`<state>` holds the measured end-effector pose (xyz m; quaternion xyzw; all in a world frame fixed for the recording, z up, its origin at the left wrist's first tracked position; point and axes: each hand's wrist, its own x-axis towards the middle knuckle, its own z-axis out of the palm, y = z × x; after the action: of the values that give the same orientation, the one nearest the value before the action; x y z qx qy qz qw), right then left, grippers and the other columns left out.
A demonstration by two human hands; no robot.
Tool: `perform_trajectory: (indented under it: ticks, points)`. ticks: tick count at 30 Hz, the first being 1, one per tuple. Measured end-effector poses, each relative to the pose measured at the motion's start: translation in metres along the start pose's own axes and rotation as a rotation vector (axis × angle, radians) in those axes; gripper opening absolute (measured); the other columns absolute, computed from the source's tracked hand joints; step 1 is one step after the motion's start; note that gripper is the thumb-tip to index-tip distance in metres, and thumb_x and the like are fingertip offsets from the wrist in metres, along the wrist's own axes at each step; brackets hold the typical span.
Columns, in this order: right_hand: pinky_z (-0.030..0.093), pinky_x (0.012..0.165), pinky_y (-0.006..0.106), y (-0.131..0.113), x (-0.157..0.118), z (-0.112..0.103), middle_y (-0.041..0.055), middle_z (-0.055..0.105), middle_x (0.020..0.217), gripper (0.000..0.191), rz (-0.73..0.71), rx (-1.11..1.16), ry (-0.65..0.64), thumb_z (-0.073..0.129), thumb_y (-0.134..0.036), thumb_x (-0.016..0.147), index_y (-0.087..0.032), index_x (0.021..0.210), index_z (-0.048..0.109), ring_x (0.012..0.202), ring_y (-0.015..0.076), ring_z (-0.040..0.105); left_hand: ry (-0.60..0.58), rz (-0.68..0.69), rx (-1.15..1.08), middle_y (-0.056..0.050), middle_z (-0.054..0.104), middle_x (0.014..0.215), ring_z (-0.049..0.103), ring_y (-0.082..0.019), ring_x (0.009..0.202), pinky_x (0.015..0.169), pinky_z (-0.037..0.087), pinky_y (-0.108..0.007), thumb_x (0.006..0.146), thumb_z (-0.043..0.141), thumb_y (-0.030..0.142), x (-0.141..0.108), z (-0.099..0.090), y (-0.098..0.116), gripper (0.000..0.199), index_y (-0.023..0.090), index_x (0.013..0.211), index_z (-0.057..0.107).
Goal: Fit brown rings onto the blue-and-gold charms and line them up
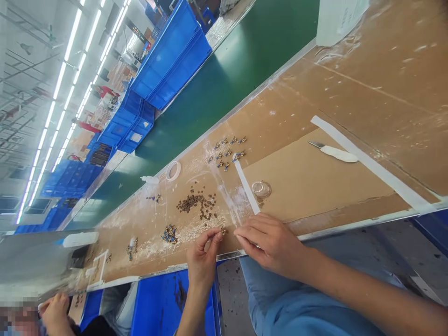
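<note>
My left hand is closed in a pinch over the table's near edge, with a tiny dark and gold-coloured part at its thumb and fingertip. Just to the right, my right hand has thumb and fingers pressed together; whatever lies in them, if anything, is too small to make out. Beyond my left hand spreads a heap of small brown round pieces. A pile of small blue and gold parts sits left of it. Several similar parts stand in loose rows farther back.
On the brown board lie a small clear cup, a white-handled knife, a tape roll and a small white bottle. A green belt and blue crates run behind. At lower left shows another person's hand.
</note>
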<state>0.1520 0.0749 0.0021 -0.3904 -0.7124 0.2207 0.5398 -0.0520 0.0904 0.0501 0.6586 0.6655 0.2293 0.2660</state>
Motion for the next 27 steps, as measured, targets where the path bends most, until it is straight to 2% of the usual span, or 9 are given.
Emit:
perform_trajectory:
  ticks: [3, 8, 27]
  points:
    - [0.038, 0.071, 0.029, 0.0, 0.0, 0.001, 0.0009, 0.062, 0.074, 0.017, -0.018, -0.027, 0.001, 0.047, -0.011, 0.097, -0.016, 0.09, 0.061, 0.071, 0.0144, 0.053, 0.011, 0.043, 0.057, -0.003, 0.078, 0.083, 0.072, -0.021, 0.081, 0.076, 0.057, -0.031, 0.081, 0.069, 0.041, 0.0, -0.001, 0.001, 0.019, 0.024, 0.083, 0.077]
    - [0.038, 0.071, 0.03, 0.0, 0.0, 0.0, 0.0018, 0.064, 0.075, 0.016, -0.029, -0.054, -0.002, 0.048, -0.01, 0.096, -0.015, 0.091, 0.063, 0.072, 0.015, 0.054, -0.036, 0.092, 0.14, -0.001, 0.078, 0.083, 0.072, -0.02, 0.08, 0.076, 0.055, -0.028, 0.084, 0.065, 0.033, 0.002, -0.003, 0.005, 0.014, 0.025, 0.083, 0.077]
    - [0.037, 0.069, 0.03, 0.002, 0.0, 0.0, 0.0009, 0.061, 0.072, 0.017, -0.047, -0.083, 0.003, 0.048, -0.012, 0.096, -0.015, 0.085, 0.062, 0.069, 0.0147, 0.052, -0.118, 0.266, 0.251, -0.001, 0.079, 0.084, 0.073, -0.018, 0.079, 0.073, 0.054, -0.027, 0.086, 0.064, 0.024, 0.008, -0.006, 0.016, 0.011, 0.022, 0.085, 0.075]
